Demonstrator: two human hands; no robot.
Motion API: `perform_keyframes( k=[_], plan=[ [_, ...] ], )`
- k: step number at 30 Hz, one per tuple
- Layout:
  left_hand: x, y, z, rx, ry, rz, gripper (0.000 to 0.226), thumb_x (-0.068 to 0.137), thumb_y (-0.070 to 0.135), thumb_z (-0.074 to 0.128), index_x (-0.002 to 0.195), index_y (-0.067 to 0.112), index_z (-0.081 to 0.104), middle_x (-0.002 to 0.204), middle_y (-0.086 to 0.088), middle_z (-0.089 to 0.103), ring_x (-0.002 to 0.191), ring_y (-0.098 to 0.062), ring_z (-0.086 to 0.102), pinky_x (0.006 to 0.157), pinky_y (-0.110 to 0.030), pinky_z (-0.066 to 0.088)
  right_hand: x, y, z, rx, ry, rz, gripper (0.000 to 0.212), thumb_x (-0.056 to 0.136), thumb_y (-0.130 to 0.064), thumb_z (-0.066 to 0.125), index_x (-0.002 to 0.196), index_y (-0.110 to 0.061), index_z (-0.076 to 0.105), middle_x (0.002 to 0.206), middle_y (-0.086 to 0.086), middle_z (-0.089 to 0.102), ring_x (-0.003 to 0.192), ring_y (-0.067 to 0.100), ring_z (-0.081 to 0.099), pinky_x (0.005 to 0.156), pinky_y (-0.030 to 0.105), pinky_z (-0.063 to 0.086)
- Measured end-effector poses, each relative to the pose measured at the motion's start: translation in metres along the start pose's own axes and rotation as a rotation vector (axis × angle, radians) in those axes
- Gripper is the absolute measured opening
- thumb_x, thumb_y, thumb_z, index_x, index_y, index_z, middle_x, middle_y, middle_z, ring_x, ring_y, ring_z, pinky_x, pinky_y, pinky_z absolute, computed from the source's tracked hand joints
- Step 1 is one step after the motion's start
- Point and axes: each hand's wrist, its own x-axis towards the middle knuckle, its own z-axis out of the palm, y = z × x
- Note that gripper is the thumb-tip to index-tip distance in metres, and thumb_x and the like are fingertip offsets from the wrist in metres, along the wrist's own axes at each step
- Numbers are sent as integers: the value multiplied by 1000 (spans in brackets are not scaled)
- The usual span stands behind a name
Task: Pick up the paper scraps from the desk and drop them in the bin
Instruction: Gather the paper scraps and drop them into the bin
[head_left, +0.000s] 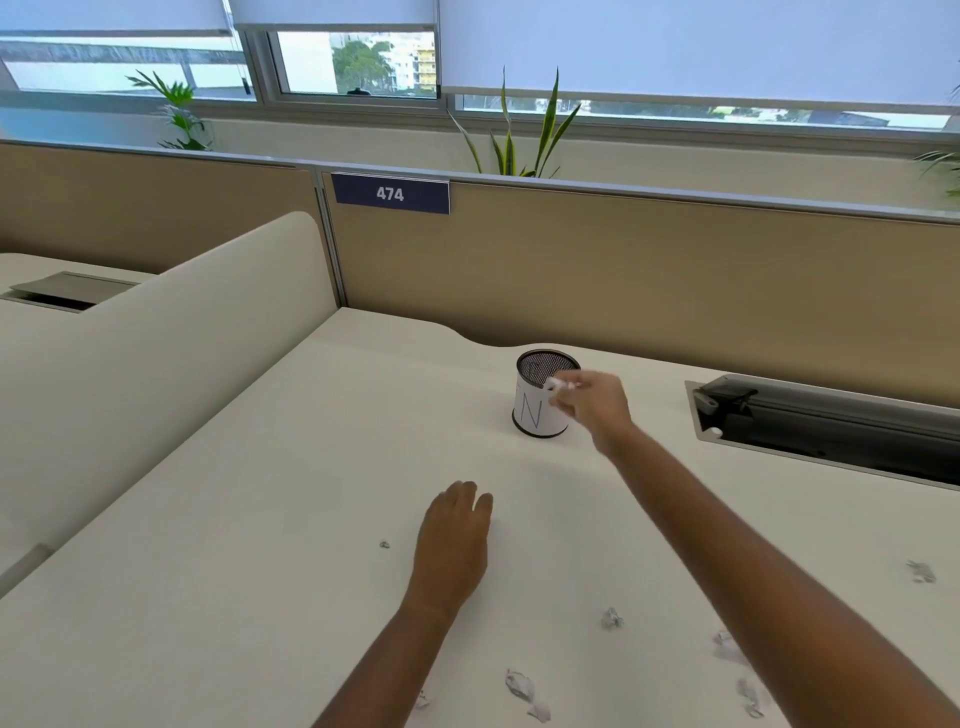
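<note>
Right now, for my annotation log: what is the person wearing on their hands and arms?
Nothing shows: the left hand and right hand are bare, without gloves, watch or bracelet. No sleeves reach into view.

Arms of the wearer. The left hand and left forearm, both bare, occupy the bottom centre of the frame. The right hand and right forearm, likewise bare, span centre to lower right.
</note>
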Motion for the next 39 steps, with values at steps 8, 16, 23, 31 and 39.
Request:
perform_keyframes(
  k=[8, 16, 23, 31, 39],
  plan=[
    [-11, -30, -1, -86, 11, -97, 39, 47, -17, 81, 79, 3, 75, 75, -9, 74, 60, -20, 72, 46, -22, 57, 51, -39, 24, 31, -21, 112, 29, 90, -5, 45, 62, -7, 42, 68, -1, 39, 66, 12, 38, 64, 22, 38],
    [-27, -56, 4, -248, 39, -351, 39, 94, 0, 38, 128, 13, 53, 132, 2, 56, 118, -14, 56, 98, -24, 44, 29, 5, 21, 4, 74, 7, 24, 88, 2, 40, 104, -1, 58, 95, 0, 50, 87, 15, 45, 83, 25, 38],
    [-57, -74, 3, -436, 73, -448, 38, 92, -9, 37, 123, 3, 56, 127, -10, 58, 115, -24, 57, 99, -28, 41, -50, 64, 26, -172, 24, -59, 35, 87, 4, 41, 115, -5, 59, 125, 14, 61, 116, 27, 54, 94, 27, 40],
    [-95, -77, -3, -498, 117, -415, 45, 86, -22, 35, 118, -3, 59, 123, -14, 62, 115, -21, 56, 96, 0, 28, -124, 100, 51, -370, -410, -163, 23, 89, -3, 52, 111, -3, 61, 123, 15, 61, 113, 24, 57, 98, 22, 39],
    [-114, -66, -5, -515, 172, -500, 44, 85, -20, 36, 115, -1, 61, 108, -13, 66, 104, -24, 61, 91, -20, 40, -169, 101, 64, -538, -783, -338, 33, 88, -28, 59, 118, -14, 57, 127, 7, 55, 118, 17, 50, 101, 27, 39]
  ],
)
